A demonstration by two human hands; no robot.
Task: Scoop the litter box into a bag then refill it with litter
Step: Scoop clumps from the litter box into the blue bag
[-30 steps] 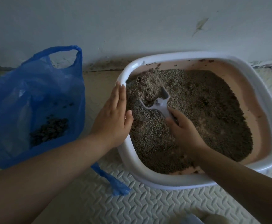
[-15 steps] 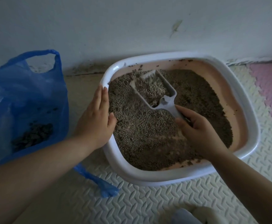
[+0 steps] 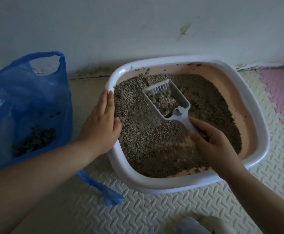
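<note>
At the left edge of the floor (image 3: pixel 87 93), close to the wall (image 3: pixel 138 22), stands a blue bag (image 3: pixel 28 102) of thin plastic. Its mouth is open, one handle loop stands up at the back and the other handle lies forward on the foam mat (image 3: pixel 154 211). Through the plastic a heap of dark clumps (image 3: pixel 34 141) shows at the bottom of the bag.

Just right of the bag, the left hand (image 3: pixel 100 125) rests flat on the left rim of the litter box (image 3: pixel 154 185). Its fingers (image 3: pixel 106 102) are straight and together and point toward the wall, and the thumb lies on the inner side, touching the litter (image 3: pixel 154 154).

The litter box is white outside and pink inside. It sits partly on the mat, with its far side near the wall. Grey-brown litter covers most of its bottom, and a bare pink band shows along the far and right sides.

Over the middle of the litter is the pale scoop (image 3: pixel 170 102). Its slotted head points toward the wall and carries a lump of litter. The right hand (image 3: pixel 212 146) holds the handle, with fingers curled around it and the thumb along the top.

At the right edge of the floor a pink tile (image 3: pixel 281 98) joins the mat.
</note>
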